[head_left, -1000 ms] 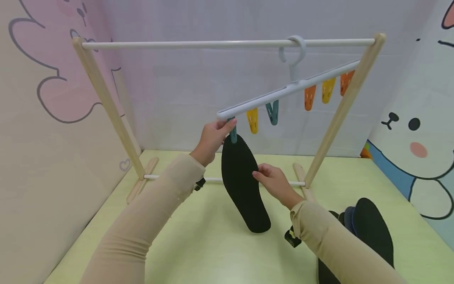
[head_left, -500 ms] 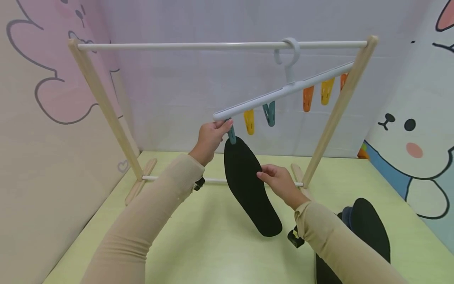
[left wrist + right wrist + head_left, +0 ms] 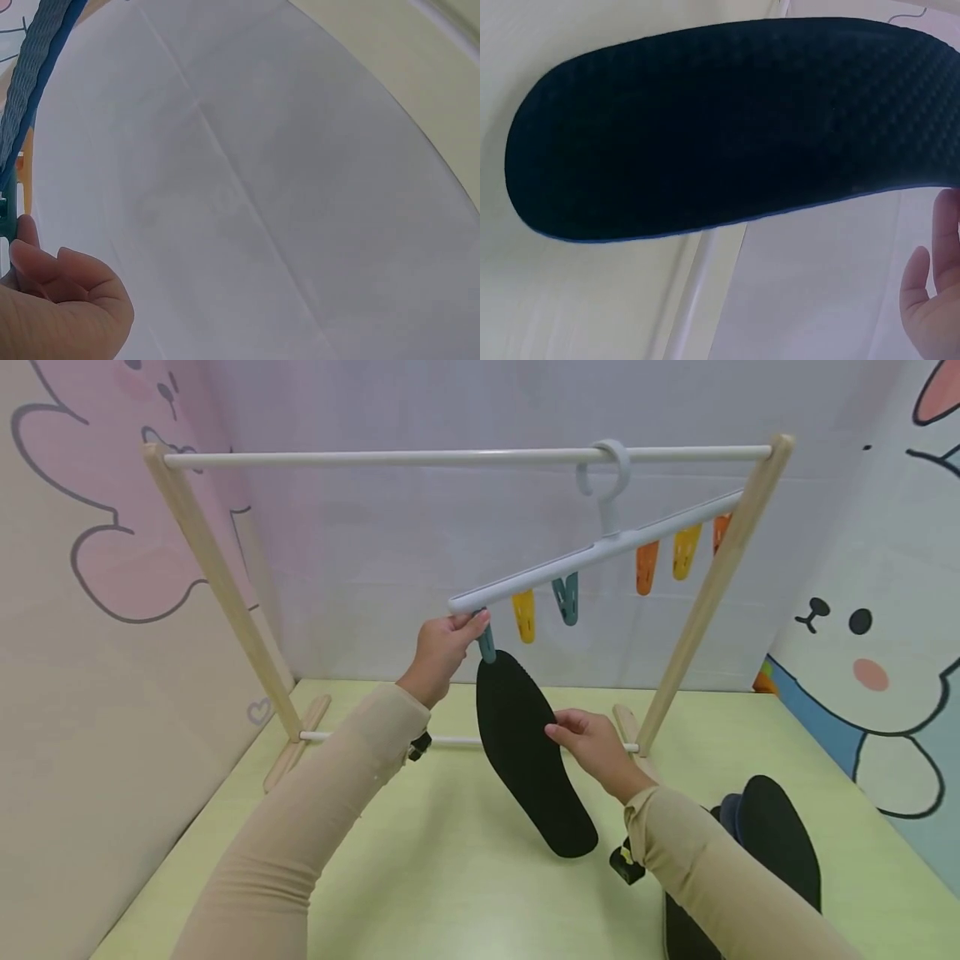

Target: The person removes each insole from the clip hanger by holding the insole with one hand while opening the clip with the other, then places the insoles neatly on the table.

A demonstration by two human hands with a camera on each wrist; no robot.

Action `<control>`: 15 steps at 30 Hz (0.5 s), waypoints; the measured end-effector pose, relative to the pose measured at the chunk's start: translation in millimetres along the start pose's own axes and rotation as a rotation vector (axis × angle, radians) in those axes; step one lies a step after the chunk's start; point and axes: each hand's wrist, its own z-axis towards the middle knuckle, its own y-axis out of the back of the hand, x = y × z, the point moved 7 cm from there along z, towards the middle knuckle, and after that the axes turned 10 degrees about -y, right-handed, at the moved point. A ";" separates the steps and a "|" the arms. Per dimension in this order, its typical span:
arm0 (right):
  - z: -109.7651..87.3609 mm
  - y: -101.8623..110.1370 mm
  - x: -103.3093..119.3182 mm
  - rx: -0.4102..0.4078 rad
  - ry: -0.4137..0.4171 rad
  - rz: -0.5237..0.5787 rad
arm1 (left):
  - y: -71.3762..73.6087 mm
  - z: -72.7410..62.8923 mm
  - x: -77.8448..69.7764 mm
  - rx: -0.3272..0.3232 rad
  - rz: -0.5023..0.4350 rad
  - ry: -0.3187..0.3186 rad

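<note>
A black shoe insole (image 3: 528,756) hangs tilted, its lower end off to the right. My left hand (image 3: 441,652) pinches a teal clothespin (image 3: 487,645) at the lowered left end of the white clip hanger (image 3: 540,572). The clothespin's lower tip meets the insole's top edge; whether it grips the insole I cannot tell. My right hand (image 3: 592,747) pinches the insole's right edge, thumb on the near face. In the right wrist view the insole (image 3: 705,135) shows a textured face and a thin blue edge. The left wrist view catches the insole's edge (image 3: 30,90) beside the fingers.
The hanger hooks over the rack's white top bar (image 3: 375,458), tilted up to the right. Yellow (image 3: 524,617), teal (image 3: 566,599) and orange (image 3: 646,567) clothespins hang along it. More insoles (image 3: 780,835) lie at right, partly behind my right sleeve. Wooden posts (image 3: 225,593) flank the rack.
The insole's lower end has swung to the right, and its top has shifted slightly right against the clothespin. My right hand has moved slightly right with it. My left hand stays on the clothespin.
</note>
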 end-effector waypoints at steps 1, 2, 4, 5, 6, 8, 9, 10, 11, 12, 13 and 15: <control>-0.1 -0.2 -0.5 0.001 0.000 0.000 | 0.2 -0.1 -0.1 0.000 0.004 0.003; -0.2 -0.4 -0.9 0.003 -0.001 0.002 | 0.5 0.1 0.0 0.000 0.009 0.006; -0.3 -0.5 -2.2 0.005 -0.004 0.002 | 0.7 0.7 0.2 0.000 0.014 0.010; -0.2 -0.3 -3.1 0.004 -0.007 0.001 | 0.5 1.1 0.3 0.001 0.014 0.011; -0.1 -0.1 -3.9 0.003 -0.010 0.000 | 0.3 1.3 0.2 0.002 0.017 0.014; 0.1 0.3 -5.5 0.003 -0.013 -0.005 | 0.0 1.6 0.3 0.004 0.022 0.021; 0.1 0.6 -6.0 0.003 -0.012 -0.011 | -0.1 1.7 0.7 0.004 0.024 0.025; 0.1 1.1 -6.2 -0.002 -0.008 -0.020 | -0.1 1.7 1.2 0.004 0.029 0.031; 0.3 1.8 -6.8 -0.007 -0.008 -0.032 | -0.2 1.5 1.6 0.006 0.035 0.037; 0.2 2.5 -7.0 -0.012 -0.008 -0.039 | -0.3 1.3 2.0 0.007 0.040 0.042; 0.3 3.0 -6.8 -0.013 -0.002 -0.050 | -0.1 1.0 2.4 0.006 0.042 0.045; 0.6 4.2 -6.9 -0.014 -0.001 -0.059 | 0.5 0.1 3.0 0.003 0.046 0.047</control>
